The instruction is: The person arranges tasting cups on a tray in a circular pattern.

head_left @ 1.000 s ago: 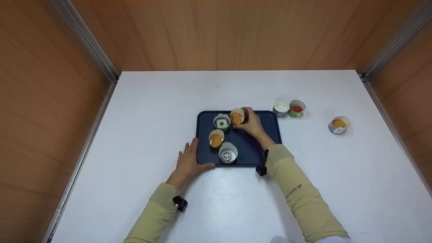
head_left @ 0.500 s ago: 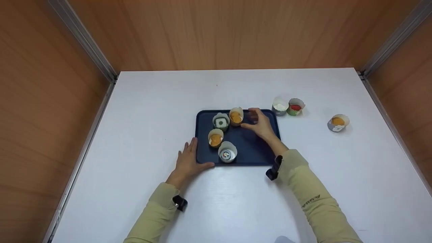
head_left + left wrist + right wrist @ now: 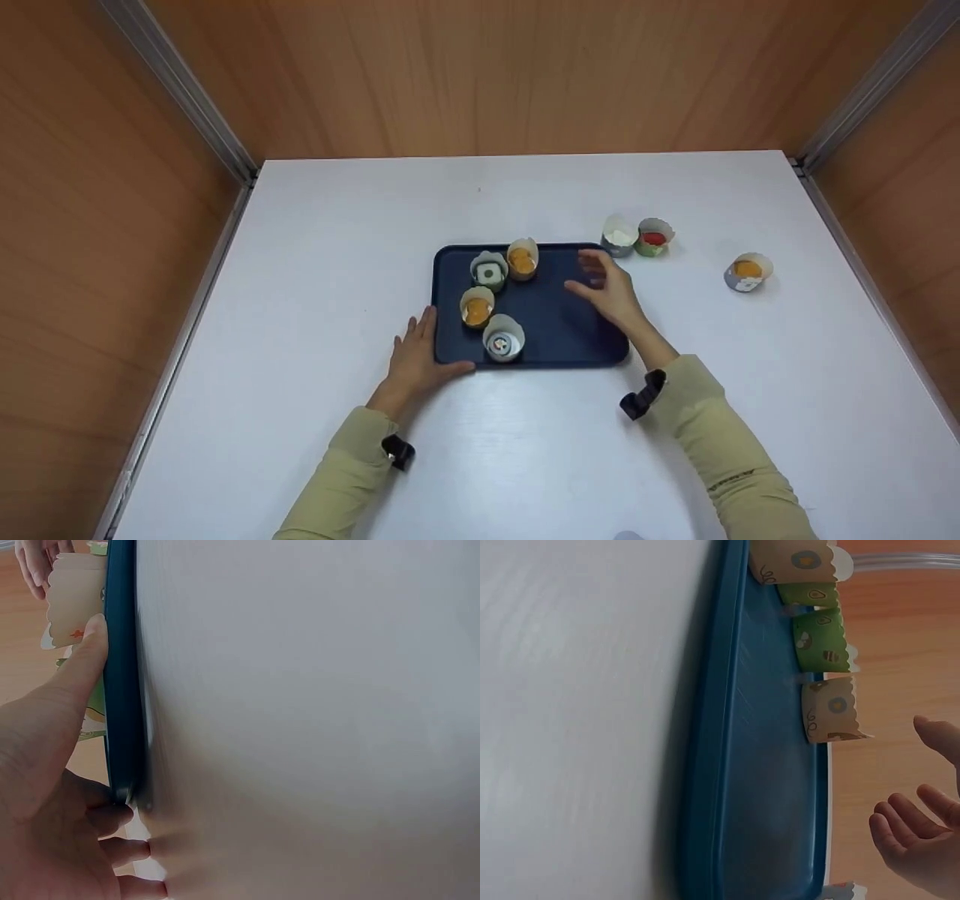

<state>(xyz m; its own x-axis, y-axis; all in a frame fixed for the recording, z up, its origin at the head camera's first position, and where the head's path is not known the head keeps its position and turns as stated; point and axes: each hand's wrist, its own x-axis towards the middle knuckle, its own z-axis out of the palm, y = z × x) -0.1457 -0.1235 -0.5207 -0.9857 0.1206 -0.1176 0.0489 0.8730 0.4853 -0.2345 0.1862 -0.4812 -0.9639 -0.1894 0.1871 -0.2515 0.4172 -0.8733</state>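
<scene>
A dark blue tray (image 3: 551,334) lies on the white table. On its left half stand several paper baking cups: one at the back with orange content (image 3: 523,259), a green one (image 3: 489,271) holding a pale square piece with a dark dot, another with orange content (image 3: 477,307), and a light cup (image 3: 503,338) with a round patterned piece. My left hand (image 3: 412,366) touches the tray's front left corner, fingers along the side and thumb along the front edge. Over the tray's right part, my right hand (image 3: 611,292) holds nothing, its thumb and fingers spread apart.
Beyond the tray's back right corner stand a cup with white content (image 3: 619,237) and a green cup with red content (image 3: 654,238), side by side. Farther right is a grey cup with orange content (image 3: 748,272). Wooden panels (image 3: 480,82) wall the table's back and sides.
My right hand has let go of the back cup with orange content and moved right across the tray, its fingers spreading. My left hand has stayed at the corner.
</scene>
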